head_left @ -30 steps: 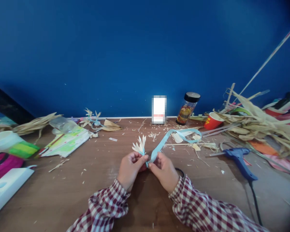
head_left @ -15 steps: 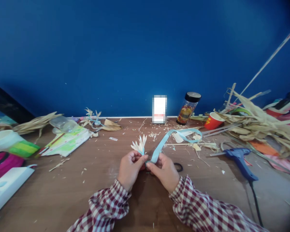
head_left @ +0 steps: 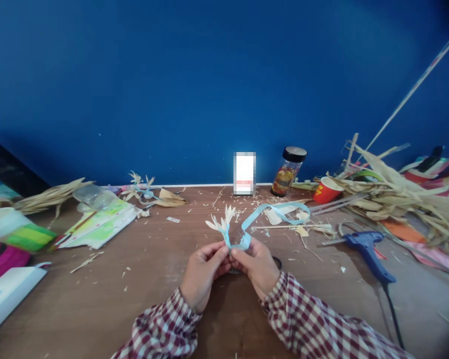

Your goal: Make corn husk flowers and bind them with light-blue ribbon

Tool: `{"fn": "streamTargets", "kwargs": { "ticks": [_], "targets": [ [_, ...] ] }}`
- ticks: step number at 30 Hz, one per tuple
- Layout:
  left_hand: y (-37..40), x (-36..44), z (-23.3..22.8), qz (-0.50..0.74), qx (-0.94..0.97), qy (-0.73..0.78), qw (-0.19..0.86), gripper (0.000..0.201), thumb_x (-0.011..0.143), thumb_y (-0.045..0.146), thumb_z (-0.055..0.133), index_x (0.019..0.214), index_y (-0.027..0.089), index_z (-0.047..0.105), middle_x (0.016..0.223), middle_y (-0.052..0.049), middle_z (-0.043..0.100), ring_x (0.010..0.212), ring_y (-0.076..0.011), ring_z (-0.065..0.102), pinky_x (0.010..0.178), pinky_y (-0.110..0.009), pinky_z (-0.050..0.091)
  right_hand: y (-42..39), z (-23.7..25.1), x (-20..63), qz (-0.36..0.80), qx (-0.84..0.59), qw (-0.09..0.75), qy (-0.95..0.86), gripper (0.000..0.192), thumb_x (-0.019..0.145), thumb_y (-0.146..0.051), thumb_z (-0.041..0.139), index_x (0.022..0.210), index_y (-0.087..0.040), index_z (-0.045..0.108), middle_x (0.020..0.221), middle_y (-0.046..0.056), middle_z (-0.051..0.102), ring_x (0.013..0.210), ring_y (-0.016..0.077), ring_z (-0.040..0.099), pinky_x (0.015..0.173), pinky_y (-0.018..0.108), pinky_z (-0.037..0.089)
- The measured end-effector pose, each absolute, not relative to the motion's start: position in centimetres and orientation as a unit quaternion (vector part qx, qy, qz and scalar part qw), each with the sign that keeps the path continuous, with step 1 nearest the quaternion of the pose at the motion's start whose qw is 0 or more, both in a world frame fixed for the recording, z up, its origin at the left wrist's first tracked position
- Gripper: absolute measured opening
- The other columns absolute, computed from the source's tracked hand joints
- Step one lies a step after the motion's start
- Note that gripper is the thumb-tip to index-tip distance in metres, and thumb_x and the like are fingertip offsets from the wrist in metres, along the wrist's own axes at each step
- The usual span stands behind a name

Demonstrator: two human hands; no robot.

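Pale pointed petals form a small husk flower [head_left: 223,220], its stem wrapped in light blue. My left hand [head_left: 204,269] pinches that stem low down between thumb and fingers. Close beside it, my right hand [head_left: 257,264] is closed on a light blue ribbon [head_left: 255,215], which curves from the stem and trails away over the table toward the back right. The fingertips of both hands nearly meet at the stem's lower end. Partly hidden behind my right hand lies a black ring-shaped handle [head_left: 277,262], perhaps of scissors.
A blue glue gun [head_left: 370,252] with a cord lies at right, near a heap of dry husks [head_left: 392,199]. A red paper cup [head_left: 327,190] and a lidded jar [head_left: 288,171] stand behind. At left are a painted sheet [head_left: 101,224], a white power strip [head_left: 13,294] and another husk flower [head_left: 138,184].
The flower now stands more upright and slightly to the right. My hands have come closer together, and the ribbon now bends round near the stem. The view has shifted slightly.
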State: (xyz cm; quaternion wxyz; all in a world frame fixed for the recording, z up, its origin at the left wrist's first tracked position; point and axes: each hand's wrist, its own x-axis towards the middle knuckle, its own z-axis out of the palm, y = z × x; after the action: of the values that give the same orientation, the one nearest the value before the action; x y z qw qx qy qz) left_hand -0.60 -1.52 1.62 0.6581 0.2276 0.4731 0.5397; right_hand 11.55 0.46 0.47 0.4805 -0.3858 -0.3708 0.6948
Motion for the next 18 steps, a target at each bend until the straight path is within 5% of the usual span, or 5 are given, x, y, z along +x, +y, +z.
{"fn": "streamTargets", "kwargs": {
  "ticks": [7,18],
  "targets": [
    [-1.6,-0.8,1.6,0.528,0.215,0.447,0.690,0.022,0.056,0.023,0.076,0.073,0.011,0.067,0.062,-0.002,0.066,0.054,-0.0071,0.058,0.053,-0.016,0.047,0.0,1.5,11.2,0.750,-0.358,0.470,-0.296,0.030,0.059,-0.025,0.074,0.080,-0.014,0.055,0.063,-0.001,0.061,0.054,0.0087,0.056,0.053,0.021,0.046],
    [-1.6,-1.2,1.2,0.511,0.260,0.459,0.679,0.021,0.059,0.029,0.073,0.070,0.012,0.066,0.062,-0.002,0.064,0.055,-0.0068,0.056,0.053,-0.016,0.044,0.1,0.5,11.3,0.684,-0.408,0.469,-0.382,0.026,0.064,-0.029,0.070,0.080,-0.015,0.055,0.065,-0.002,0.059,0.056,0.0084,0.054,0.047,0.017,0.039]
  ]
}}
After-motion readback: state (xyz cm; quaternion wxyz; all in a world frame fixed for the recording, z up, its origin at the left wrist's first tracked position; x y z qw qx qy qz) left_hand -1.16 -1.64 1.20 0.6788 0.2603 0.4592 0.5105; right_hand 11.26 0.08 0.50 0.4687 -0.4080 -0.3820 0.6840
